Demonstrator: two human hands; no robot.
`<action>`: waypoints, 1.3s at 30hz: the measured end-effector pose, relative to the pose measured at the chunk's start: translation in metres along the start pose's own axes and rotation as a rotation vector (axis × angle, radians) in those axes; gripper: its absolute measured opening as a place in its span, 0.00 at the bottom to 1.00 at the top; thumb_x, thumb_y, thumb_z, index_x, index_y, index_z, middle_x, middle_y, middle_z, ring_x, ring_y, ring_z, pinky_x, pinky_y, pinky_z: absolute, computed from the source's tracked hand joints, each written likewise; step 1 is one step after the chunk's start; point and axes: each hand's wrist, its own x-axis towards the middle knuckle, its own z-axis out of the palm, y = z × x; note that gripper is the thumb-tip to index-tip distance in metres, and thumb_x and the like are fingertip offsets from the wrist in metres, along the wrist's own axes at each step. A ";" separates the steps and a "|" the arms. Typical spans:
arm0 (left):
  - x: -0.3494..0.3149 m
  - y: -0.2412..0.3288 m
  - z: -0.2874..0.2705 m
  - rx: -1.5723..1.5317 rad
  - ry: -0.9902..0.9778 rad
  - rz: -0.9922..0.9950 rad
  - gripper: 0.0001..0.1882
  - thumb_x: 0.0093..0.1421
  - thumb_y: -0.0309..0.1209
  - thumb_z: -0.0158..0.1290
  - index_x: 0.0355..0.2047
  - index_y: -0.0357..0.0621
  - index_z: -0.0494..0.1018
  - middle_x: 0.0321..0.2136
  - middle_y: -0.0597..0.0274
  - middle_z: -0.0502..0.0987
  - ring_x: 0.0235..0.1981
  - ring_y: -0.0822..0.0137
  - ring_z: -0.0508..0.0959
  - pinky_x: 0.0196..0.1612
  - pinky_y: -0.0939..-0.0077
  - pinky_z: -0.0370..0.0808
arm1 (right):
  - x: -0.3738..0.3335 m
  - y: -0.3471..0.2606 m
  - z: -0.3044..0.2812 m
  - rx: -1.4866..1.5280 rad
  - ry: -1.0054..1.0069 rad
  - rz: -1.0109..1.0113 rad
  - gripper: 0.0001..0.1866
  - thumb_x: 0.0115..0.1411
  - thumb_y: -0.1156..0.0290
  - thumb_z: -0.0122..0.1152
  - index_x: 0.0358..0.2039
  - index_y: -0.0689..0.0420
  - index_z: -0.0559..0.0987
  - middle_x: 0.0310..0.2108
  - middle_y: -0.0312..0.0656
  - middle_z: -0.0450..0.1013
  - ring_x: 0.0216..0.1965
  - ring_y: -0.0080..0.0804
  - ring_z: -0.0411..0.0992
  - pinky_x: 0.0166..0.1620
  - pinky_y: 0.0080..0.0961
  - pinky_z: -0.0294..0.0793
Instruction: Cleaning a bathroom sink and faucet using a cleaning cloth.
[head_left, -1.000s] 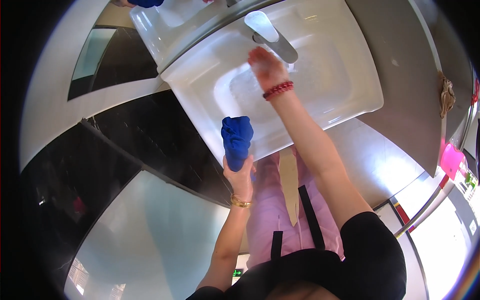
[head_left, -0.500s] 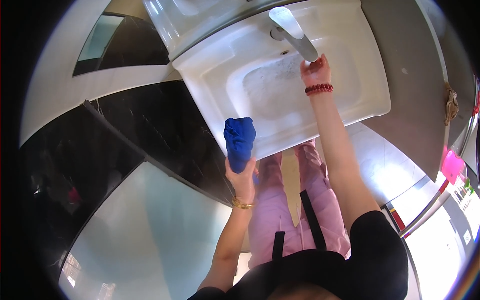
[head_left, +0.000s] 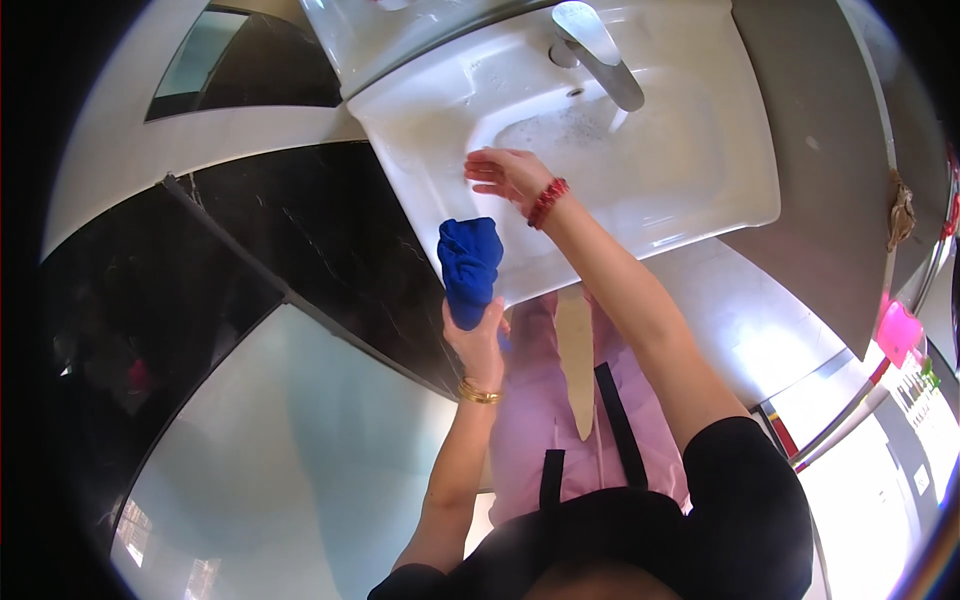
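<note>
White ceramic is seen across the top of the view, where a rectangular wash basin [head_left: 700, 190] with one chrome tap [head_left: 600, 50] is set against a dark marbled wall panel [head_left: 300, 250] and a pale frosted pane [head_left: 280, 450] below it. One bunched blue cloth [head_left: 470, 265] is gripped from beneath in the left hand [head_left: 478, 340], fingers closed round its lower end, its long axis standing upright against the basin's front left rim. The right hand [head_left: 505, 172], fingers spread flat, is laid on the basin's left inner slope, just above and right of the cloth but apart from it. Foam is visible near the drain. One red bead bracelet [head_left: 547, 203] and one gold bangle [head_left: 478, 393] are counted.
</note>
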 end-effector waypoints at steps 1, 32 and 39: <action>0.001 -0.001 0.000 -0.009 -0.013 0.005 0.21 0.48 0.20 0.58 0.43 0.38 0.66 0.24 0.63 0.71 0.15 0.72 0.69 0.19 0.78 0.69 | -0.011 -0.002 -0.012 0.094 0.024 0.027 0.16 0.62 0.63 0.49 0.42 0.64 0.75 0.38 0.45 0.75 0.43 0.37 0.74 0.50 0.35 0.72; -0.025 -0.011 0.054 0.054 -0.052 -0.008 0.20 0.48 0.21 0.57 0.42 0.40 0.67 0.24 0.64 0.71 0.14 0.72 0.68 0.17 0.78 0.68 | -0.008 -0.080 -0.103 0.698 0.234 -0.170 0.16 0.64 0.65 0.40 0.47 0.62 0.67 0.40 0.51 0.71 0.42 0.41 0.70 0.45 0.38 0.73; -0.019 -0.013 0.045 0.064 -0.034 -0.001 0.19 0.48 0.20 0.58 0.41 0.40 0.67 0.24 0.64 0.71 0.14 0.72 0.68 0.17 0.78 0.68 | -0.007 -0.173 -0.108 0.780 -0.167 -0.310 0.25 0.65 0.63 0.35 0.54 0.70 0.62 0.53 0.57 0.65 0.59 0.47 0.59 0.58 0.45 0.60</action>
